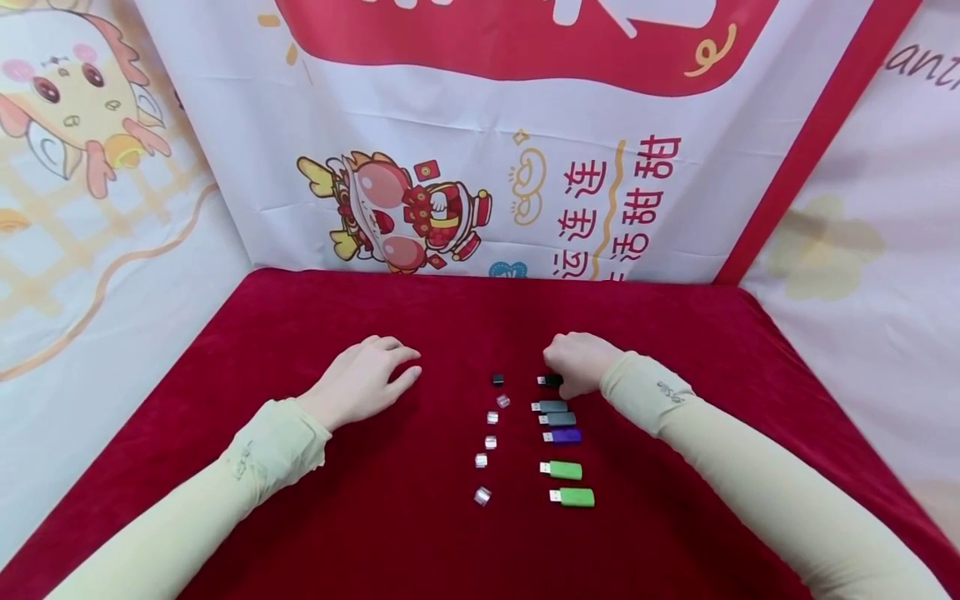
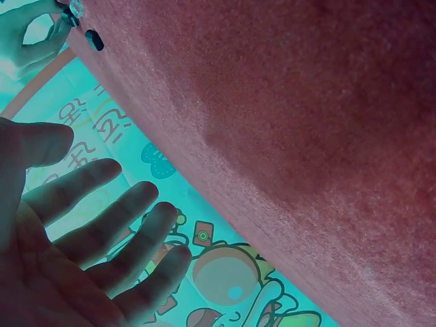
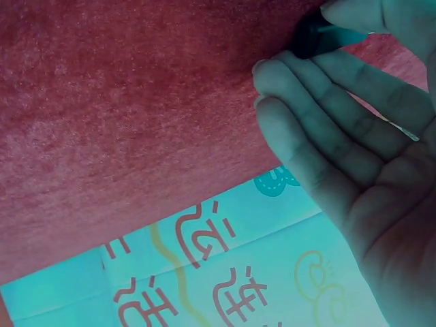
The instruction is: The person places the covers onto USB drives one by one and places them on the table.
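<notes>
My right hand (image 1: 583,364) pinches a black USB stick (image 3: 315,39) between thumb and fingers, at the far end of a column of sticks; its metal plug points left. Just nearer lie two grey USB sticks (image 1: 561,419), a purple one (image 1: 567,436) and two green ones (image 1: 566,471). To their left runs a row of small caps: a black cap (image 1: 498,380) at the far end, then several clear caps (image 1: 491,442). Left of these, my left hand (image 1: 365,379) holds nothing, its fingers spread and loosely bent over the cloth, as the left wrist view shows.
A dark red cloth (image 1: 375,517) covers the table. Behind its far edge hangs a white printed banner (image 1: 465,108) with cartoon figures and red lettering. Printed cloth walls stand on the left (image 1: 97,250) and right (image 1: 862,208).
</notes>
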A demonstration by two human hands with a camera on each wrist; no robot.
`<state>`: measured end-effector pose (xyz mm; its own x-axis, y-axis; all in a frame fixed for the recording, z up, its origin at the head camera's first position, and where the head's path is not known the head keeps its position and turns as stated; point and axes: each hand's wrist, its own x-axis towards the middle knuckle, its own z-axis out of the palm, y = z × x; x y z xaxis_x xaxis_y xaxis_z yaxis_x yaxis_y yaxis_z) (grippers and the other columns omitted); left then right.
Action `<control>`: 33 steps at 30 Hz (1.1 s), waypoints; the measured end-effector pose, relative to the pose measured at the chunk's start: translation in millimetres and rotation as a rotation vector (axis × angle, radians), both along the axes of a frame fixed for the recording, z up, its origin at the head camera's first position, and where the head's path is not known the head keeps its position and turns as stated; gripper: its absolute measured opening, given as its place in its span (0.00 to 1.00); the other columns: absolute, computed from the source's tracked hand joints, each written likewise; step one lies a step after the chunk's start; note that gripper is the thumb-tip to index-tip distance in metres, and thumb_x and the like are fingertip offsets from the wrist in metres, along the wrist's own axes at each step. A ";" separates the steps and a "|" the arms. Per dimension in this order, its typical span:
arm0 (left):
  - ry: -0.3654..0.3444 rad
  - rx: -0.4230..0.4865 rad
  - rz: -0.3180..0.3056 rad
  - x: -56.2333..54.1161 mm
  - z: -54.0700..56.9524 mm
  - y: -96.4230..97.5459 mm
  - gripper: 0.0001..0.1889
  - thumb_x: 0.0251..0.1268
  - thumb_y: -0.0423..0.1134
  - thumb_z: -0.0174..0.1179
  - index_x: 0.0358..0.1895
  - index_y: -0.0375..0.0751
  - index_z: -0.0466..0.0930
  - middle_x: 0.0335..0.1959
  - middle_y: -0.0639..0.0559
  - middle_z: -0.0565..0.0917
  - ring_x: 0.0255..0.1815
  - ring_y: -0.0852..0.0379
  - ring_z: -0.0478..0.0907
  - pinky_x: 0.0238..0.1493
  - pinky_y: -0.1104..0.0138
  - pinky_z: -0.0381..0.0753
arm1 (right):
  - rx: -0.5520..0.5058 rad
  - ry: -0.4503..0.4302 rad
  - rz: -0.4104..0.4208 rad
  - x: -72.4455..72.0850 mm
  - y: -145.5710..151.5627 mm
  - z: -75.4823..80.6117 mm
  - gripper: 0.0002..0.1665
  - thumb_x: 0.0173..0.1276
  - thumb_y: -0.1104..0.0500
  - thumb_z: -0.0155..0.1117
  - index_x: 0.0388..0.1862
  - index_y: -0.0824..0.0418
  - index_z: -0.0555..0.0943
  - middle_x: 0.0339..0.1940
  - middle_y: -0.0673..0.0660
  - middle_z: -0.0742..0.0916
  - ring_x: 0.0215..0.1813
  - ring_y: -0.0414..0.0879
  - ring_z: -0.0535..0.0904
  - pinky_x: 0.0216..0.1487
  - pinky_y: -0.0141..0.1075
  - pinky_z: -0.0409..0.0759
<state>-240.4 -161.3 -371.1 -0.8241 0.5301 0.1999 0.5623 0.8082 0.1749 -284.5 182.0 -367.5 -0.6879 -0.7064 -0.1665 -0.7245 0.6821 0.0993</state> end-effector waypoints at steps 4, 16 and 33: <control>-0.001 -0.003 -0.005 -0.3 0.3 0.6 0.19 0.69 0.47 0.61 0.56 0.40 0.83 0.51 0.44 0.81 0.53 0.45 0.76 0.55 0.51 0.75 | 0.011 0.009 -0.004 -0.3 0.0 -0.3 0.09 0.51 0.60 0.77 0.22 0.57 0.82 0.17 0.48 0.77 0.20 0.42 0.74 0.24 0.37 0.75; 0.004 -0.010 -0.040 -3.9 1.3 9.1 0.18 0.69 0.47 0.60 0.55 0.41 0.84 0.50 0.45 0.82 0.51 0.47 0.77 0.54 0.53 0.76 | 0.034 0.060 -0.032 -0.2 3.1 -2.3 0.11 0.50 0.57 0.78 0.23 0.56 0.81 0.19 0.49 0.78 0.21 0.43 0.74 0.24 0.38 0.77; -0.086 -0.073 -0.097 -26.5 12.0 49.4 0.19 0.68 0.46 0.62 0.58 0.43 0.82 0.51 0.47 0.82 0.52 0.51 0.78 0.55 0.54 0.77 | -0.187 0.055 -0.147 3.2 15.1 5.8 0.15 0.51 0.59 0.75 0.16 0.53 0.75 0.13 0.46 0.74 0.18 0.42 0.71 0.22 0.38 0.71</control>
<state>-266.9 -111.9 -359.1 -0.7808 0.6184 0.0892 0.6238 0.7633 0.1683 -281.3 197.2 -361.7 -0.7903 -0.6128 -0.0015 -0.6128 0.7903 -0.0019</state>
